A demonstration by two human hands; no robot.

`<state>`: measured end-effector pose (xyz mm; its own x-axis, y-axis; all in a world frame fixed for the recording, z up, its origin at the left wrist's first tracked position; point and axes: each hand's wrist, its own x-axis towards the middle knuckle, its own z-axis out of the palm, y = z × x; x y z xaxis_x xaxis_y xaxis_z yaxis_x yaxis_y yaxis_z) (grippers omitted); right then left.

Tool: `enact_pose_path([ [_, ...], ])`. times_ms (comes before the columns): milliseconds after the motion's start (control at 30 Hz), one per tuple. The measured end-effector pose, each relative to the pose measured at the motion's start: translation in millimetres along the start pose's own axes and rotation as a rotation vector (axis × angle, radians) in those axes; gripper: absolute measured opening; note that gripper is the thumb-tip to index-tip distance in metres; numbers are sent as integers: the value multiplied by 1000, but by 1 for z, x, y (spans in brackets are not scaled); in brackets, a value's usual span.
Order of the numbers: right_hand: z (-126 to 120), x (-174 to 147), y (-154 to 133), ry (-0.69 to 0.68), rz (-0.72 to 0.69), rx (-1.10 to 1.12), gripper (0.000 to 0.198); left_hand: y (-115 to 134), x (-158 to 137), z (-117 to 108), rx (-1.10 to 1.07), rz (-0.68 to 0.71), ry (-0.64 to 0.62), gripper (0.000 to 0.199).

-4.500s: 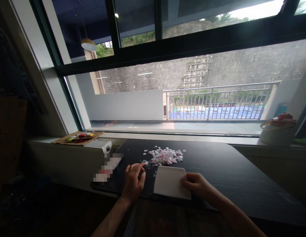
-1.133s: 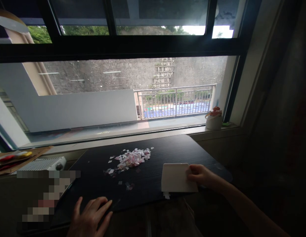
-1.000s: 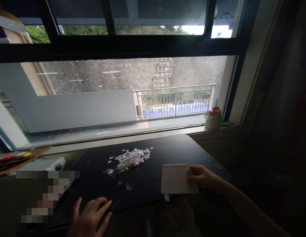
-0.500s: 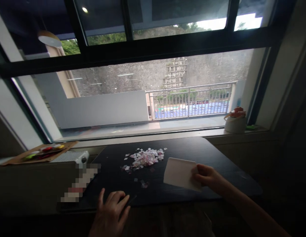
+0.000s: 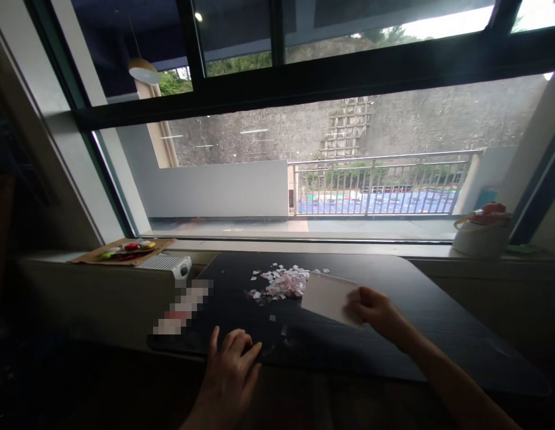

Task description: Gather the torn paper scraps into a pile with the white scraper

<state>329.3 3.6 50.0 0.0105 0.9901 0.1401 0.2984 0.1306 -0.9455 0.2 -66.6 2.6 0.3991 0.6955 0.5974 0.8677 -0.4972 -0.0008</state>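
My right hand (image 5: 373,312) grips a white sheet, apparently stiff paper or card (image 5: 328,297), by its right end, with fingers closed on it. The sheet is tilted, and its left edge overlaps the right side of a pile of small cut scraps (image 5: 284,283), white and pinkish, some shiny. At the table's front edge, my left hand (image 5: 235,364) has its fingers apart and holds nothing visible. A few small clear-looking scraps (image 5: 284,329) lie on the black table (image 5: 393,340) between that hand and the pile.
A window with a sill stands behind the table. On the sill at right is a white pot-like container (image 5: 481,233) with a reddish top. To the left are a white heater (image 5: 169,264), brown cardboard (image 5: 91,255) with colourful items, and a pixelated patch on the table.
The view has turned left. My right hand has brought the sheet up to the pile's right side, where a gap showed before. My left hand stays near the front edge.
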Motion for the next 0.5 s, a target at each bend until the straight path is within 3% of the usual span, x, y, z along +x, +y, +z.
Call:
enact_pose_path([
  [133, 4, 16, 4, 38, 48, -3, 19, 0, -1, 1, 11, 4, 10, 34],
  [367, 39, 5, -11, -206, 65, 67, 18, 1, 0, 0, 32, 6, -6, 32],
  [500, 56, 22, -18, -193, 17, 77, 19, 0, -1, 0, 37, 11, -5, 33],
])
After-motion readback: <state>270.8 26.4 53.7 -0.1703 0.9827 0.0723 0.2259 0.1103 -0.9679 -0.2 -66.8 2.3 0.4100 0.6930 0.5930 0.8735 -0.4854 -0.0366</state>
